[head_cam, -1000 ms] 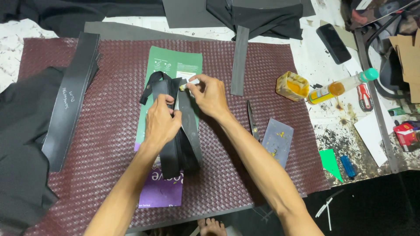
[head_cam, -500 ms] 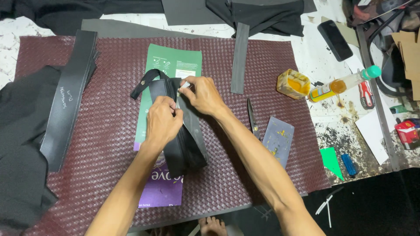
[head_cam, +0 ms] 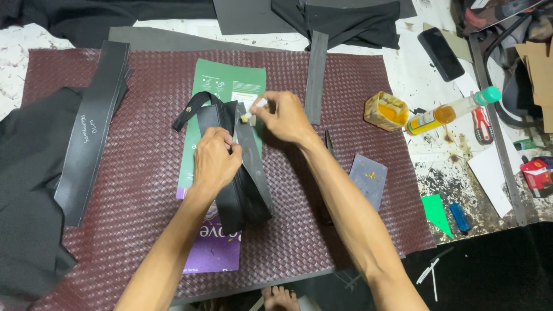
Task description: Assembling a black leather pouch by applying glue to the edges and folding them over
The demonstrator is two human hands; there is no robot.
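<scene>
A long black leather pouch (head_cam: pixel 245 184) with a loose strap lies on a green and purple paper sheet (head_cam: pixel 227 83) in the middle of the maroon woven mat (head_cam: pixel 144 190). My left hand (head_cam: pixel 214 161) presses down on the pouch's upper part and holds its edge. My right hand (head_cam: pixel 283 117) pinches a small white glue brush (head_cam: pixel 254 109), its tip touching the pouch's open edge right above my left hand's fingers.
Black leather strips (head_cam: pixel 92 126) and black fabric (head_cam: pixel 29 190) lie at the left. A grey strip (head_cam: pixel 315 75) lies beyond my right hand. At the right are a yellow glue tin (head_cam: pixel 385 111), an amber bottle (head_cam: pixel 449 112), a phone (head_cam: pixel 440 53), a grey card (head_cam: pixel 368 173) and small tools.
The pouch has shifted a little, its strap swinging out to the left. My right hand has stayed at the pouch's top edge with the brush, and my left hand has kept its grip.
</scene>
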